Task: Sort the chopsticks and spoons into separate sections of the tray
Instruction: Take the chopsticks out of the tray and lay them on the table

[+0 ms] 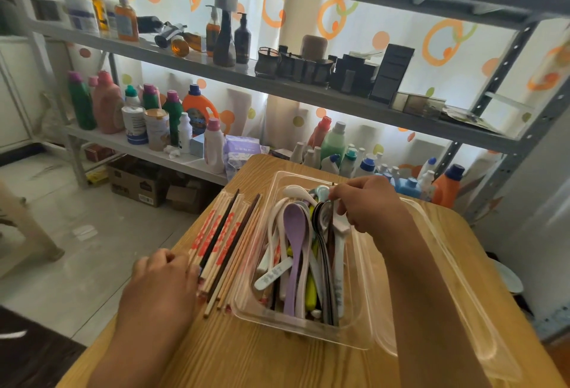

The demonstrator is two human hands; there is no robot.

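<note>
A clear plastic tray [364, 341] sits on the wooden table [277, 366]. Its middle section holds a heap of spoons: a purple spoon [294, 245], white ones and dark metal ones. A bundle of chopsticks [226, 248], pale wood with red print and a few dark ones, lies left of that section. My right hand [367, 202] is over the far end of the spoon heap, fingers pinched on the handle of a metal spoon [325, 218]. My left hand [166, 279] rests curled against the near left side of the chopsticks, touching them.
The tray's right section [456, 264] shows only clear plastic under my right forearm. Behind the table stands a grey metal shelf rack [308, 91] crowded with bottles and boxes. Cardboard boxes [135, 184] sit on the tiled floor at left.
</note>
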